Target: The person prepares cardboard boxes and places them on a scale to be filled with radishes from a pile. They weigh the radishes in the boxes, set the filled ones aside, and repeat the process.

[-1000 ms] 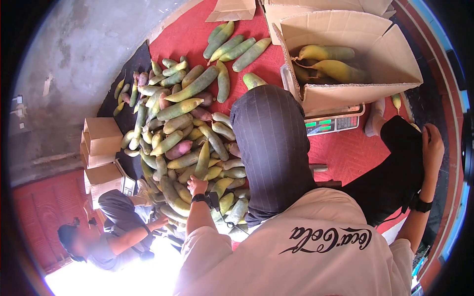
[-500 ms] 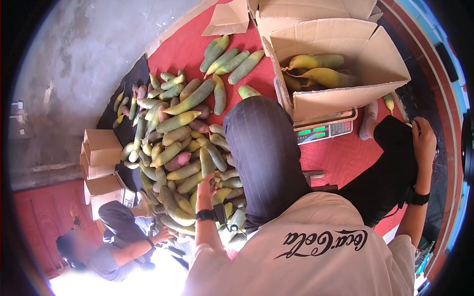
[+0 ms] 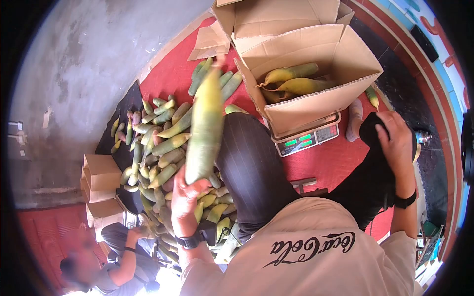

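Note:
My left hand (image 3: 187, 193) grips the lower end of a large green radish (image 3: 206, 128), which stands upright above the pile, its yellow tip pointing away from me and slightly blurred. Beneath and beside it lies a pile of green and reddish radishes (image 3: 170, 144). My right hand (image 3: 395, 137) rests on my bent knee at the right, fingers apart and holding nothing. An open cardboard box (image 3: 323, 106) with several radishes (image 3: 301, 86) inside sits on a digital scale (image 3: 296, 144) with lit green displays.
A co-worker (image 3: 116, 269) sits at the lower left, near small cartons (image 3: 102, 172). Another open box (image 3: 286, 17) stands behind the scale. A metal-looking bar (image 3: 302, 182) lies on the red floor covering (image 3: 318, 165) by my leg. One radish (image 3: 371, 96) lies right of the box.
My left hand has taken a radish from the pile and raised it. My right hand stays at my knee. The view has shifted, and the co-worker's arm has moved up.

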A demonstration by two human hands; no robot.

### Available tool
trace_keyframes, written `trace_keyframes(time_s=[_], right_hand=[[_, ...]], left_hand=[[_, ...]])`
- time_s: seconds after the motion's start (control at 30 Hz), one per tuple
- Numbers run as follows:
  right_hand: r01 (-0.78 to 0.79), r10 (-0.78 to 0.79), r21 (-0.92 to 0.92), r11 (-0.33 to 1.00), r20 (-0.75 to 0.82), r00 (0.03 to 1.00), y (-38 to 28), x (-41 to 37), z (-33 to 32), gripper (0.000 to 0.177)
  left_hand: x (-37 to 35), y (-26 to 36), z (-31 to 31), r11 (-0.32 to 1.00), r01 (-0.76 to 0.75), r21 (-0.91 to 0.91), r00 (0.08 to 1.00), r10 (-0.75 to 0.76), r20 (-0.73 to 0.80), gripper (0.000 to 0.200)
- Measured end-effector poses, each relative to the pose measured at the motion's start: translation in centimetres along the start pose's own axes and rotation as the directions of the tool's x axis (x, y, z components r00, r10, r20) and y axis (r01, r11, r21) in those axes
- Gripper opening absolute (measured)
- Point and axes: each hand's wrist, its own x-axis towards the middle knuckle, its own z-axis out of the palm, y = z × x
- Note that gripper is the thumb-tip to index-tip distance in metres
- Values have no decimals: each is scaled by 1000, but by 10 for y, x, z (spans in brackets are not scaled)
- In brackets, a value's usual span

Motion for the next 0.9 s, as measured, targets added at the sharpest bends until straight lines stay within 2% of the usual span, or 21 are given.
trace_keyframes(time_s=[0.03,0.1,0.17,0.2,0.23,0.33,0.43,0.47,0.5,0.57,0.6,0.63,0.7,0.73,0.8,0.83,0.9], right_hand=[[47,-47,5,999,-25,999,-18,4,-3,39],[119,-115,74,990,-59,992,-49,9,-13,51],[319,-310,143,937,-81,947,-62,12,-19,58],[355,-356,145,924,-19,934,-66,10,-19,61],[398,-406,171,901,13,914,-69,11,-18,65],[403,-427,206,892,88,900,-71,13,-9,65],[336,-369,232,913,116,922,-57,2,5,63],[324,-358,238,916,117,926,-55,2,6,61],[325,-358,233,916,116,926,-51,4,5,61],[279,-294,197,940,49,955,-42,8,1,61],[252,-257,129,959,27,966,-38,13,-4,61],[222,-224,63,973,21,974,-36,21,-11,60],[159,-160,-17,987,-53,986,-29,36,-17,61],[106,-105,19,994,-22,994,-19,44,-17,61],[12,-12,38,999,-6,1000,-11,64,-19,53],[-50,49,43,998,13,999,-6,72,-18,50],[-72,72,1,997,-7,997,2,86,-10,44]], left_hand=[[-2,3,9,997,68,37,997,-70,40,60],[-1,16,37,990,98,102,972,-117,204,58],[4,10,54,989,94,114,911,-131,390,54],[8,13,60,964,-7,265,864,-127,488,49],[12,12,65,936,-108,335,819,-107,563,48],[20,20,81,892,-314,326,665,-39,746,47],[29,18,87,897,-305,321,659,-45,751,47],[30,20,87,921,-245,302,699,-48,713,45],[30,19,86,973,-107,207,757,-55,651,48],[36,23,89,986,102,-130,786,0,618,52],[42,25,91,982,4,-187,798,110,593,57],[46,23,90,983,-76,-170,827,157,540,58],[53,22,96,974,-163,-157,861,218,459,56],[55,19,98,973,-164,-163,860,221,459,56],[60,12,100,950,-308,-45,823,290,488,48],[62,10,99,950,-307,-53,823,293,487,48],[66,6,98,908,-419,-1,764,353,540,40]])
